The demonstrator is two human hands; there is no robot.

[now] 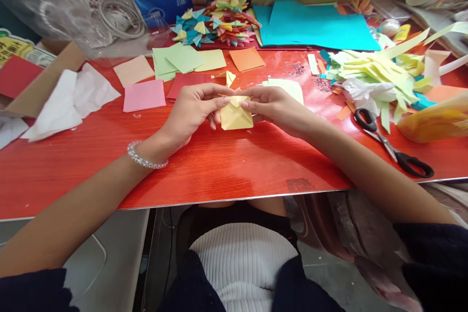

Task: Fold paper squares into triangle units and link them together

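Note:
Between my two hands is a small yellow folded paper (237,116), held just above the red table (204,165). My left hand (195,109) pinches its upper left edge between thumb and fingers. On the upper right edge, my right hand (276,107) grips in the same way. Creases and folded flaps show on the paper's face. Right behind my fingers lies a small folded yellow piece (230,78). A red paper square (186,83) is close to my left hand, and pale yellow-green sheets (287,88) lie behind my right hand.
Pink (144,95), peach and green squares lie to the left. Black-handled scissors (391,144) rest near the right front edge, by a heap of paper strips (373,75). At the back are a pile of folded paper pieces (215,24), blue sheets (314,24) and a blue packet (161,0).

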